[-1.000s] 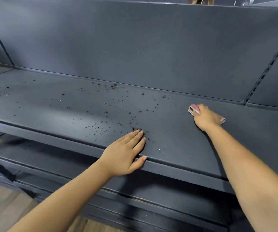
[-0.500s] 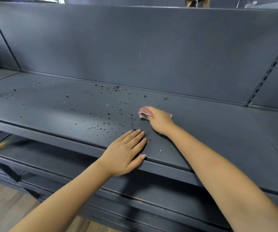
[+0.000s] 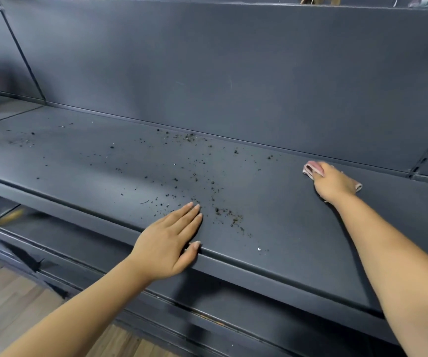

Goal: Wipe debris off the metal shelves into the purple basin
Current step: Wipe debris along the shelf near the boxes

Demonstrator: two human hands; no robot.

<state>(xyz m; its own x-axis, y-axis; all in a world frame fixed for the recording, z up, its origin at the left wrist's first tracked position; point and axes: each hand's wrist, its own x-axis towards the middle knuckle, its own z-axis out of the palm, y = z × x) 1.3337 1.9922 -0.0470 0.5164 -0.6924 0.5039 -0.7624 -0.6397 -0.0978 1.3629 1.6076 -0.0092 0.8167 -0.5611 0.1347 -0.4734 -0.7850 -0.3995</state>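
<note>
Both of my hands are on the dark metal shelf in the head view: my right hand presses a pink cloth near the back wall, its grip curled over the fabric, which pokes out on either side. My left hand lies flat with straight fingers at the front edge, holding nothing, and the debris is scattered just beside its fingertips, well left of the cloth.

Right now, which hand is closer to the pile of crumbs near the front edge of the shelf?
Left. The left hand lies flat just beside the crumb pile; the right hand, holding the pink cloth, is farther off.
</note>
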